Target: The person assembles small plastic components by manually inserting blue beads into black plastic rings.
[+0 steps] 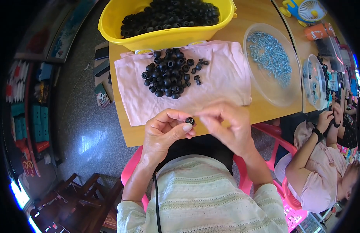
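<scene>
Between the thumb and fingers of my left hand [167, 131] is a small black rounded piece [190, 120] with a hollow end, held just past the table's near edge. My right hand [228, 126] is close beside it on the right, its fingers smeared by motion, so I cannot see whether they hold anything. Beyond my hands, a heap of similar black pieces [166, 73] lies on a pink cloth [222, 77]. Several smaller black bits [198, 79] are scattered at the heap's right side.
A yellow tub [168, 35] full of black pieces stands behind the cloth. On the right, a clear round dish [265, 95] holds small light-blue pieces [267, 52]. Farther right are a smaller clear dish [309, 77], an orange can [319, 32], a small fan [310, 11] and a seated co-worker [320, 171].
</scene>
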Demonstrator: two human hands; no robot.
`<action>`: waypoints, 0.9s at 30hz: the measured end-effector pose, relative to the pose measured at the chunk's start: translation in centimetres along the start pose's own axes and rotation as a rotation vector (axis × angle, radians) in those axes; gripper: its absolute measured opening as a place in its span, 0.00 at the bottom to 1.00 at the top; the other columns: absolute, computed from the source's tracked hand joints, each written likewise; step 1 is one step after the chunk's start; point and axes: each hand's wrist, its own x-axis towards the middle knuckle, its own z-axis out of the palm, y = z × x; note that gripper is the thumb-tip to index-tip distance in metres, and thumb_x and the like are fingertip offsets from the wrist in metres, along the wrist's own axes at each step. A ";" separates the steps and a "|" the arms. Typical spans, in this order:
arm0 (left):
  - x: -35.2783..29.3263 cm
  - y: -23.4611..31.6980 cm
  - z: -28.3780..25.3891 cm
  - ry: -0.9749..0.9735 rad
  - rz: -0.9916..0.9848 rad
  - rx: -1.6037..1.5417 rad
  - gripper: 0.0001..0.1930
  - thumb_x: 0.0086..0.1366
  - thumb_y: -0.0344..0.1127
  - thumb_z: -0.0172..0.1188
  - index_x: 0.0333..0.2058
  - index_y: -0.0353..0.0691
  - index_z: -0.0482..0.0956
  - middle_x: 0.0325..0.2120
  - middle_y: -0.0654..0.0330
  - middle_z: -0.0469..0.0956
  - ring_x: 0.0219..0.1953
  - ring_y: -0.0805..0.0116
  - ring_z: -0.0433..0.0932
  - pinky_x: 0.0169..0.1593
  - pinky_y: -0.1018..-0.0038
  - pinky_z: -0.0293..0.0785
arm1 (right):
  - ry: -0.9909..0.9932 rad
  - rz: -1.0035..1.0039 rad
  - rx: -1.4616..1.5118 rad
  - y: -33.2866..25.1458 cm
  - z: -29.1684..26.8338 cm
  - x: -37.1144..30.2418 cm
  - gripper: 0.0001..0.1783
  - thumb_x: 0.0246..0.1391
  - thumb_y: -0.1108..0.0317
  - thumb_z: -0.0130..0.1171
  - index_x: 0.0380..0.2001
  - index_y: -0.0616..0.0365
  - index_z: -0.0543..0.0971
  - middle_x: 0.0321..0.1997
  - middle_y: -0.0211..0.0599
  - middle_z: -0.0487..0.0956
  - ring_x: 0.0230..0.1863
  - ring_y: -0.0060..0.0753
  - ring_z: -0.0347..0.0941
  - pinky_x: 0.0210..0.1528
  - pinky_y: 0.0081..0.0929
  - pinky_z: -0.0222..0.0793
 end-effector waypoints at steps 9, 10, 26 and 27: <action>0.3 0.4 -0.2 -0.013 -0.009 0.044 0.09 0.61 0.24 0.60 0.40 0.32 0.76 0.32 0.59 0.78 0.34 0.73 0.79 0.40 0.78 0.78 | 0.279 0.002 -0.418 2.5 0.3 4.5 0.07 0.45 0.76 0.65 0.29 0.61 0.77 0.26 0.37 0.76 0.24 0.32 0.74 0.26 0.26 0.68; 0.3 0.4 -0.2 -0.013 -0.009 0.044 0.09 0.61 0.24 0.60 0.40 0.32 0.76 0.32 0.59 0.78 0.34 0.73 0.79 0.40 0.78 0.78 | 0.279 0.009 -0.399 2.9 0.5 4.6 0.08 0.45 0.76 0.65 0.29 0.61 0.76 0.27 0.38 0.76 0.26 0.34 0.75 0.28 0.28 0.69; -0.1 0.6 0.1 -0.014 0.055 0.017 0.10 0.59 0.22 0.61 0.40 0.31 0.75 0.33 0.57 0.79 0.34 0.71 0.80 0.39 0.77 0.78 | 0.097 0.402 0.349 0.8 -1.0 2.2 0.07 0.49 0.79 0.63 0.35 0.62 0.79 0.27 0.29 0.78 0.26 0.13 0.71 0.22 0.12 0.65; -0.1 0.6 0.1 -0.010 0.056 0.004 0.10 0.59 0.22 0.62 0.40 0.30 0.75 0.33 0.57 0.79 0.34 0.71 0.80 0.39 0.77 0.78 | 0.094 0.402 0.348 0.2 -1.2 1.8 0.07 0.49 0.79 0.63 0.35 0.62 0.79 0.27 0.29 0.78 0.26 0.13 0.71 0.22 0.12 0.65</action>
